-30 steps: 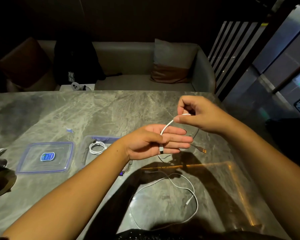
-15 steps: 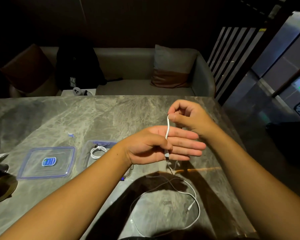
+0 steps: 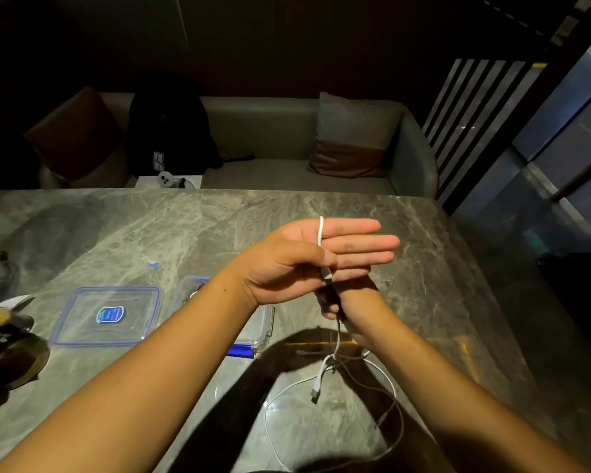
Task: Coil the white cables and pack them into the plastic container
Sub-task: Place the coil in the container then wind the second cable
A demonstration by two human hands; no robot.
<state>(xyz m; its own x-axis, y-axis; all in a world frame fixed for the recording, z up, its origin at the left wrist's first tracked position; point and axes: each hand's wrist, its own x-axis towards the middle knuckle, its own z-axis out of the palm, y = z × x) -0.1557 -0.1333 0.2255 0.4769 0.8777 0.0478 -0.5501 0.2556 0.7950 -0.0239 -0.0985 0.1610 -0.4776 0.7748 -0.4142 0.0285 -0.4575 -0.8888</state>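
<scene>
My left hand point(image 3: 307, 257) is held flat above the table, fingers pointing right, with the white cable point(image 3: 320, 230) looped over them and its plug pinned under my thumb. My right hand point(image 3: 348, 312) is below and behind the left hand, closed on the same cable where it hangs down. The cable's slack lies in loose loops point(image 3: 365, 404) on the table near me, one plug end dangling. The clear plastic container point(image 3: 263, 319) with blue clips sits under my left forearm, mostly hidden. Its lid point(image 3: 106, 315) lies flat to the left.
A marble table point(image 3: 219, 227) carries everything. A small cup on a dark saucer point(image 3: 0, 322) stands at the left edge. A grey sofa with cushions point(image 3: 352, 138) and a dark bag point(image 3: 171, 131) lies beyond the table. The table's right edge drops to a dark floor.
My right hand has swung from above the left hand down beneath it, carrying the cable over the left fingers. The slack on the table has been pulled closer and lifted.
</scene>
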